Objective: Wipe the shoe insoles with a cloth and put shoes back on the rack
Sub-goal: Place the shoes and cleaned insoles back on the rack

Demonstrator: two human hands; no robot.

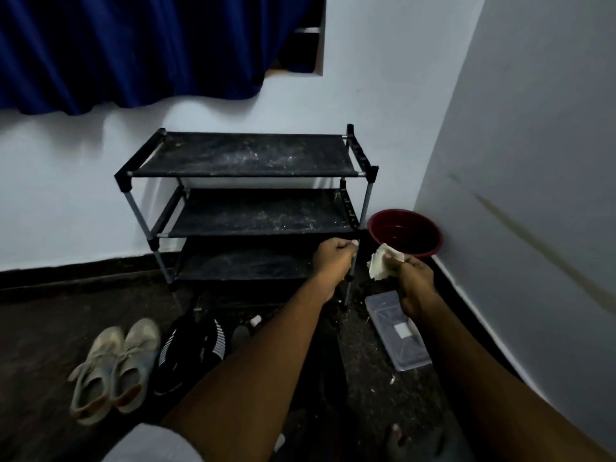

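A black three-shelf shoe rack point(246, 155) stands against the white wall, its dusty shelves bare. My left hand point(333, 258) grips the rack's front right leg near the lowest shelf. My right hand point(411, 278) holds a crumpled white cloth point(383, 261) just right of that leg. On the floor in front of the rack lies a pair of pale beige sneakers point(113, 365), and beside them a pair of black shoes with white stripes point(193, 351).
A dark red bucket point(405, 231) sits in the corner right of the rack. A clear plastic lid point(396, 331) lies on the dark floor under my right forearm. A blue curtain point(133, 48) hangs above. The right wall is close.
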